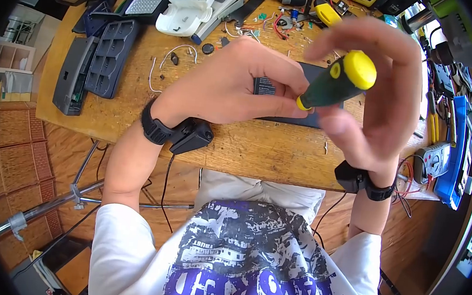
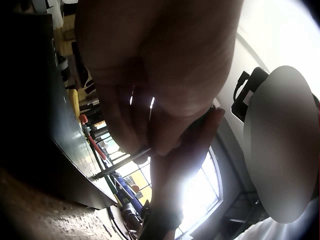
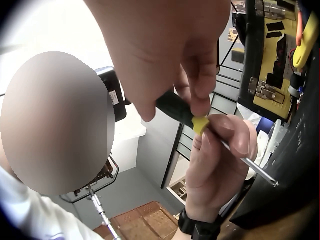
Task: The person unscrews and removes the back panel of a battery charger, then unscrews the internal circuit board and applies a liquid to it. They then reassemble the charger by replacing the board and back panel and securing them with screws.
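In the head view my left hand [image 1: 236, 83] reaches over a flat black device [image 1: 331, 80] with a printed label. Its thumb and fingers pinch the shaft of a screwdriver [image 1: 337, 80] just below the yellow collar. The handle is dark green with a yellow end and points up to the right. My right hand [image 1: 389, 99], blurred, arches loosely around the handle, thumb below it and fingertips standing off on the far side. In the left wrist view the metal shaft [image 2: 122, 164] slants down, its tip at the device's surface. The right wrist view shows the collar [image 3: 200, 124] beside the left fingertips.
Dark plastic housings [image 1: 112, 58] and an open white case [image 1: 187, 8] lie at the left. Wires, small parts and a yellow-handled tool [image 1: 327, 14] lie beyond the hands. At the right are a multimeter [image 1: 433, 160] and a blue tray [image 1: 457, 150]. The table's front edge runs close below the hands.
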Demonstrator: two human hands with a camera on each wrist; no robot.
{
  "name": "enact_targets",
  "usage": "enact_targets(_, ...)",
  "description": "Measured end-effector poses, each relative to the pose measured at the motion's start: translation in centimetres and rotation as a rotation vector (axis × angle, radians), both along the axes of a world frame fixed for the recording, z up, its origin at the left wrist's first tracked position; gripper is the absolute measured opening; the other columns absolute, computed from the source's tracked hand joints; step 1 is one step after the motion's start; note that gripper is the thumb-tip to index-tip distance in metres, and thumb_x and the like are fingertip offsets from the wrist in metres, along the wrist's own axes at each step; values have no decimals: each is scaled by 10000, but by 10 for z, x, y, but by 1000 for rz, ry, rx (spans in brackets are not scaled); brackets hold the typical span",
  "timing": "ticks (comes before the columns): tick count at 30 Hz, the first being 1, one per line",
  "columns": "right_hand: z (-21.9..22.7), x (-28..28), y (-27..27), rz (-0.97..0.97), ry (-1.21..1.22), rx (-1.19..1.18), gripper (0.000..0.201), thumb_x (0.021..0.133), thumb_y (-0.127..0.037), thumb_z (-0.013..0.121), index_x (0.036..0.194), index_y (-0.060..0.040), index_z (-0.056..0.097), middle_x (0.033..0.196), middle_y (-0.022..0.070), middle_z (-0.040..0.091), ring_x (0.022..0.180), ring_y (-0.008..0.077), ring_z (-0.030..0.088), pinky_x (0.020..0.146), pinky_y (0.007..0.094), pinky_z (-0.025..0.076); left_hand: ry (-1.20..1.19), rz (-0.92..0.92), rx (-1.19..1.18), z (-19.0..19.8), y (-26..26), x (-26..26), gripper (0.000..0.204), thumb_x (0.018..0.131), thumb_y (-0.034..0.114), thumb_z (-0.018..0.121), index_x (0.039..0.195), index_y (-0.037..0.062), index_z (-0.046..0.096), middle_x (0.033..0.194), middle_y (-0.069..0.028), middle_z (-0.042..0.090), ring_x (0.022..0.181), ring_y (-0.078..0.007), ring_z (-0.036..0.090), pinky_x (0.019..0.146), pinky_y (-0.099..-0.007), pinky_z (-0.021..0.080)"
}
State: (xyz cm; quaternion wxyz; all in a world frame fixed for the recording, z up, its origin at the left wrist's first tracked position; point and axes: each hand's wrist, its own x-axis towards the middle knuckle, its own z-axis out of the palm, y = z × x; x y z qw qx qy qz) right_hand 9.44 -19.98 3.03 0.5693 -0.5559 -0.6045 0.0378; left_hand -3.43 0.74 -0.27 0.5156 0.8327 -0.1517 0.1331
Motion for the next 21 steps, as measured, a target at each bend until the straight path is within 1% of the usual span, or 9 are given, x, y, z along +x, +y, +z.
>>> enact_targets(3,4,-5,-5,38,249,-93,666,955,-260,877,1389,131,559,1192,243,722,899,254,766,823,351,641,-2,-1,9,-1,1,-1,183,922,143,859,1048,23,801,811,-51,725,759,-112,698,703,-288,542)
enact_targets(4,0,1,-2,41,250,-97,666,955,-260,877,1389,132,559,1192,243,722,899,254,766,823,351,641,-7,-1,-3,-2,0,-1,181,921,142,858,1053,30,806,808,-53,723,757,-113,698,701,-288,541)
enact_targets(6,-12,19,7,90,-127,133,673,926,-216,905,1388,131,560,1181,255,728,859,261,757,809,343,632,4,-7,7,0,0,-2,191,918,141,864,1061,26,809,812,-55,726,756,-111,695,705,-284,541)
enact_targets(7,-9,20,6,79,-161,155,697,887,-176,935,1382,131,553,1203,269,724,916,287,768,817,358,637,14,-11,-57,2,-3,-2,205,914,145,873,1064,21,808,816,-54,729,757,-107,693,707,-280,541)
enact_targets(9,-6,18,3,59,-187,147,706,877,-163,943,1385,129,549,1222,271,722,963,296,770,836,368,638,26,-15,-121,1,-3,-2,220,910,149,882,1068,16,807,819,-52,732,758,-103,690,709,-276,541)
enact_targets(14,1,11,0,24,-211,63,703,887,-158,933,1393,120,533,1256,271,717,1089,323,764,887,396,634,0,-15,44,1,1,-1,280,900,169,907,1115,19,807,842,-44,756,758,-97,691,710,-274,552)
enact_targets(16,0,-4,8,94,171,138,664,895,-186,928,1357,114,557,1203,251,730,1047,300,767,874,378,628,-34,-26,37,-1,2,0,293,893,178,913,1115,18,808,836,-46,757,751,-104,698,709,-276,556)
enact_targets(17,-1,0,7,96,172,135,664,895,-186,928,1357,114,557,1203,251,730,1047,300,767,874,378,628,-66,-35,28,-2,2,0,306,885,186,919,1115,17,809,830,-48,758,745,-111,704,707,-278,559)
enact_targets(21,-4,20,-2,107,-113,62,585,897,-217,931,1259,114,612,1114,228,746,979,286,772,834,351,623,-25,-46,37,2,4,1,368,855,215,937,1135,22,798,881,-62,766,806,-139,726,763,-295,577)
